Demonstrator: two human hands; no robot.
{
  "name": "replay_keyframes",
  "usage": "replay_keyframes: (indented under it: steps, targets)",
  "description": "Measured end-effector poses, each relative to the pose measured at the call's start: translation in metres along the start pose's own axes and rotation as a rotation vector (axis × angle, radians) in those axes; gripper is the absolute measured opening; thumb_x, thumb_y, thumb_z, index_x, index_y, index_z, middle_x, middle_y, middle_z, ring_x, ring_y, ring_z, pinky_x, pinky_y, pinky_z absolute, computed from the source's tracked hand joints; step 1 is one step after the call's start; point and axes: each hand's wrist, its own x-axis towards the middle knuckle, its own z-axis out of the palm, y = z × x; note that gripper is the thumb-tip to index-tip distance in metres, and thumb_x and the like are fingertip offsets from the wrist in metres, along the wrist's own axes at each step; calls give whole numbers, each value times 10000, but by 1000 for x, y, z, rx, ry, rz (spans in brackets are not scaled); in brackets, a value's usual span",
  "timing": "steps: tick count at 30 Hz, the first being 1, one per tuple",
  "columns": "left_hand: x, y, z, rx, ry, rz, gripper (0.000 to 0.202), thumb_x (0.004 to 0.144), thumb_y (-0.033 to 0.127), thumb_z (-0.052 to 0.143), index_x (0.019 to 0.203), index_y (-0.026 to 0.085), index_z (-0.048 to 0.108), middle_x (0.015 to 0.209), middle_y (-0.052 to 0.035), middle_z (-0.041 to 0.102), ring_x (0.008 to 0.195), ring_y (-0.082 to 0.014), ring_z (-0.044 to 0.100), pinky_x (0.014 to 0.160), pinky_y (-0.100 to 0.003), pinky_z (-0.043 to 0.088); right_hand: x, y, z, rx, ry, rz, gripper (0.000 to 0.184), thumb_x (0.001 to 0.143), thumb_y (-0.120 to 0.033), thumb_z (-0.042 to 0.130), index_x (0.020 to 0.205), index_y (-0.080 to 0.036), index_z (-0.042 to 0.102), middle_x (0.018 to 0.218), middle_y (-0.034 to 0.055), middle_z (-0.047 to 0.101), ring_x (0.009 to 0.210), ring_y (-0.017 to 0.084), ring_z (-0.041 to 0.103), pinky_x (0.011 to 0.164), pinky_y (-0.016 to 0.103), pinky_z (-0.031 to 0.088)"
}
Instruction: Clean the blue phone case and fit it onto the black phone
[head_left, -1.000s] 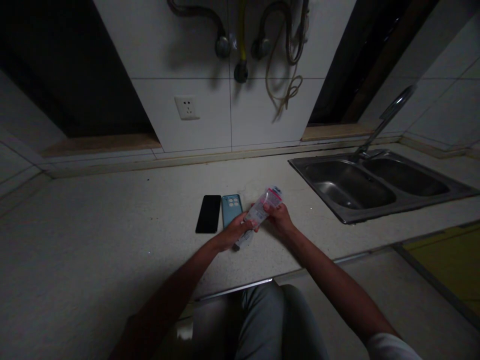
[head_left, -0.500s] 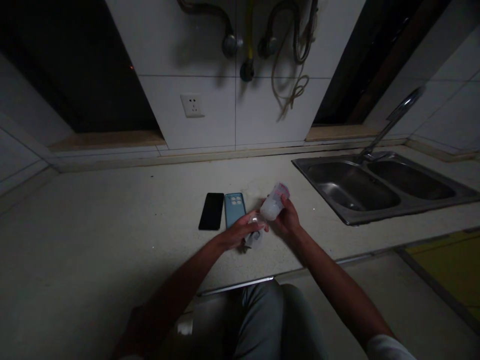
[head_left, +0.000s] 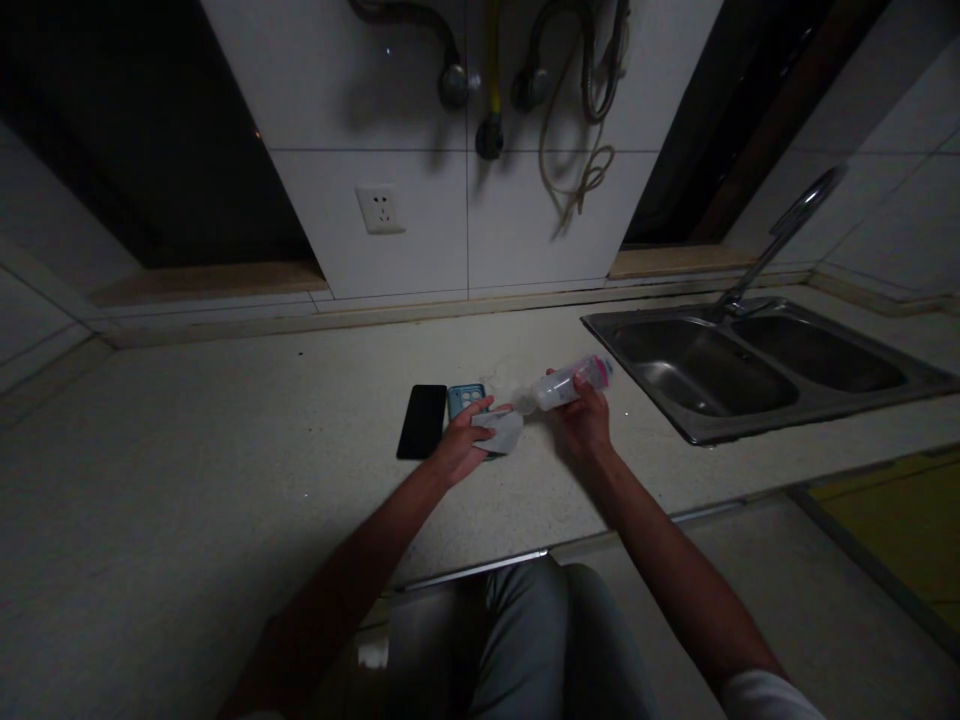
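My right hand (head_left: pixel 585 420) grips a transparent plastic bottle (head_left: pixel 570 387) with a pink end, which lies nearly level and points its far end right. My left hand (head_left: pixel 459 442) holds a whitish translucent plastic piece (head_left: pixel 499 432) just above the countertop. That hand and piece cover most of a teal-cased phone (head_left: pixel 465 401), leaving its camera corner showing. A black smartphone (head_left: pixel 422 421) lies face up just left of it, beside my left hand. A small gap separates the piece from the bottle's near end.
The pale speckled countertop (head_left: pixel 225 430) runs across the view. A steel double sink (head_left: pixel 697 372) with a tall faucet (head_left: pixel 784 235) lies to the right. A wall socket (head_left: pixel 381 210) and hanging hoses (head_left: pixel 577 100) are on the tiled wall. My knees (head_left: pixel 517 640) are below the counter edge.
The two plastic parts have moved further apart. The bottle has swung from upright to nearly level and shifted right, while the whitish piece has risen and moved over the teal phone.
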Motion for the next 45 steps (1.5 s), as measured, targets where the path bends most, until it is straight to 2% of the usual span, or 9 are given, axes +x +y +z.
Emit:
replay_keyframes:
  steps: [7,11,15,21,27,32,35,41,45]
  targets:
    - [0,-4,5,-21,39,-29,855,551,-17,576,1372,217,515,1444,-130,578,1154,-255,650,975,-417,498,-15,9,3,-253,-160,-88,466,583,-389,918,965,-195,736,1021,103,790,929,277,741,894,447,573]
    - [-1,-9,7,-49,61,-32,969,528,-42,563,1451,227,445,1402,-129,600,1184,-259,634,954,-381,493,-20,13,1,-423,-224,-53,473,517,-410,947,887,-180,764,929,91,791,870,279,740,877,450,576]
    - [-2,-12,9,-72,77,-48,1016,527,-61,563,1489,218,394,1375,-146,615,1190,-273,632,971,-396,484,-18,17,-3,-509,-256,-78,480,536,-458,932,880,-171,761,892,87,786,846,279,739,848,443,584]
    - [-1,-11,10,-100,65,-60,998,516,-85,553,1463,195,408,1341,-148,644,1172,-259,647,987,-384,475,-17,19,-9,-491,-151,-161,443,579,-508,896,840,-181,750,825,92,778,758,277,737,747,422,611]
    - [0,-13,7,-75,78,-64,938,509,-72,552,1410,178,474,1302,-138,657,1155,-258,648,971,-372,467,-17,19,-4,-449,-121,-156,484,545,-475,919,883,-177,744,878,88,789,792,270,744,779,421,612]
    - [0,-14,7,-39,38,-65,774,476,-56,570,1207,191,626,1173,-81,698,1061,-253,663,880,-335,489,-18,19,-2,-419,-106,-158,482,529,-449,935,892,-187,757,900,92,793,816,270,747,807,426,617]
    - [-1,-14,8,-11,-12,-72,720,459,-55,569,1123,206,670,1098,-48,709,1013,-223,661,855,-301,485,-19,18,-4,-422,-121,-150,452,564,-448,922,898,-185,766,921,100,794,827,271,749,817,429,618]
    - [-2,-15,10,8,50,-117,723,444,-54,581,1111,212,662,1083,-45,706,990,-210,654,814,-283,473,-19,17,-9,-407,-179,-154,410,614,-480,892,856,-176,762,860,104,793,763,272,748,733,406,620]
    - [-2,-14,8,27,14,-105,707,443,-42,595,1099,212,667,1068,-42,705,967,-205,649,791,-276,467,-18,17,-8,-364,-187,-134,384,615,-433,900,869,-181,761,867,89,795,775,264,752,750,399,616]
